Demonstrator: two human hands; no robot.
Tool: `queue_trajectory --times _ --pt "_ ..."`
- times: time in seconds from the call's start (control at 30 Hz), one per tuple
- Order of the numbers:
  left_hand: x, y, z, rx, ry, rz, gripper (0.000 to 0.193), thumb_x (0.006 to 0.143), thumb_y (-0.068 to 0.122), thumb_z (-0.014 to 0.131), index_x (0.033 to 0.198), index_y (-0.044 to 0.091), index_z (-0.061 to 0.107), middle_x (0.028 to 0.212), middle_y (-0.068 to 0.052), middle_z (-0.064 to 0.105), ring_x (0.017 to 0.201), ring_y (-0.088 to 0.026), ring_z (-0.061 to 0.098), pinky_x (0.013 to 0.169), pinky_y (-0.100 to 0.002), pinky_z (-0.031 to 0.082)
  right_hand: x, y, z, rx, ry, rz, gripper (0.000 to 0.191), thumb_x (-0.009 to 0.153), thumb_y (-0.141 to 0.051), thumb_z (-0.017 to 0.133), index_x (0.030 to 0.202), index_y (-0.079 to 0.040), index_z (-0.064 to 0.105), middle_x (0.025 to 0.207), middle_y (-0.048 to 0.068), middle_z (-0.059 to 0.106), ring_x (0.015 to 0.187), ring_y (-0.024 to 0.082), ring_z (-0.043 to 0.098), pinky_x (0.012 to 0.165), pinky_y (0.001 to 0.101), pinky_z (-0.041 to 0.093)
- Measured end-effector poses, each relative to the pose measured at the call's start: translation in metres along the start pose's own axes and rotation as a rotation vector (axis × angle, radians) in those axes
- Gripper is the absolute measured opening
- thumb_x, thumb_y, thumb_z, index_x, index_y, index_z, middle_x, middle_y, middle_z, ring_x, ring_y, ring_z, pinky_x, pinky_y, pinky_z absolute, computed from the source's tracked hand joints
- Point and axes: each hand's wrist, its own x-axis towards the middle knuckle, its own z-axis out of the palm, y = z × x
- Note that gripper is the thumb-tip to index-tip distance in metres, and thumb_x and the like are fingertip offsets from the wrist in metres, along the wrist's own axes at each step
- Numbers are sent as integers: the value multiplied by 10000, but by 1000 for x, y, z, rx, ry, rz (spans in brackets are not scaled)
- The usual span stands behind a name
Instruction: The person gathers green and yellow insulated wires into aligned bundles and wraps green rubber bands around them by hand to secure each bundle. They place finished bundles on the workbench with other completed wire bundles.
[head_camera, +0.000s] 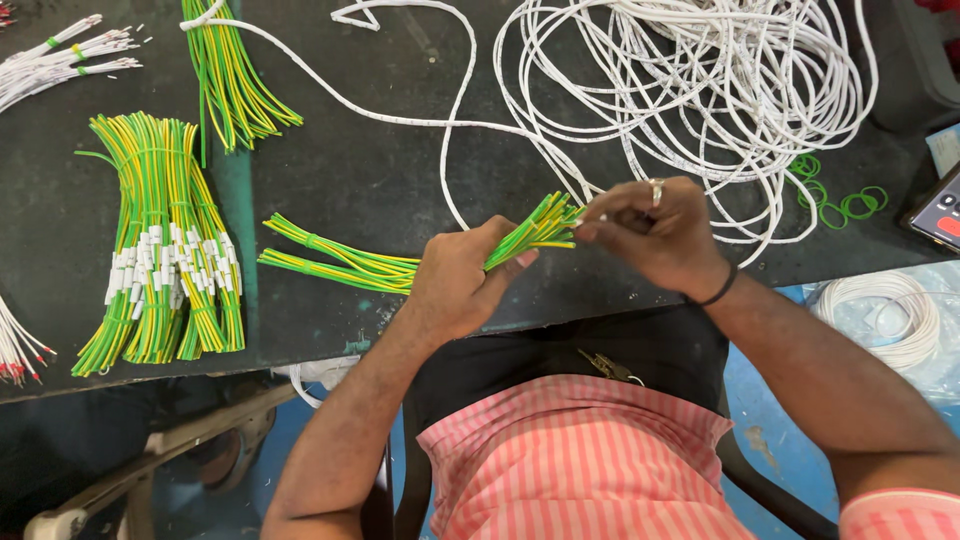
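A dark bench (380, 180) is carrying everything. A big loose coil of white tubing (700, 80) is sprawling across its far right, with one strand trailing down toward the hands. On the left, a large bundle of green-yellow wires (165, 250) fitted with white sleeves is lying flat, with a smaller plain bundle (230, 80) beyond it. At the near edge, the person's left hand (465, 285) is closing its grip around a small bunch of green-yellow wires (400, 262), whose tails are resting on the bench. The right hand (650, 235) is pinching its fingertips together at the bunch's fanned ends (548, 222), possibly on a small white piece; it is too small to tell. The fanned ends are looking liable to slip out of line if the left grip loosens, and the trailing strand could snag the right wrist.
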Motion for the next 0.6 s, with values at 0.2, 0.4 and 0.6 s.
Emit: queue_trajectory --times 0.2,0.4,0.6 --pt "0 2 -1 8 -6 -18 247 988 293 681 1046 54 657 752 -180 680 741 -396 697 630 -467 502 10 -5 -9 -29 43 -255 165 914 -43 834 1038 -100 741 1000 16 656 743 16 503 606 209 354" --pt "0 2 -1 20 -24 5 232 978 277 687 1048 58 661 792 -166 707 770 -390 707 646 -467 513 12 -22 -12 -94 3 -195 182 880 -36 838 1034 -103 768 971 22 724 681 25 539 564 212 368" --pt "0 0 3 57 -62 -6 246 958 290 718 1035 64 658 780 -161 712 769 -389 714 639 -472 519 21 -28 -27 -185 -204 -309 157 874 -26 818 1011 -84 767 992 36 717 829 73 688 689 238 543"
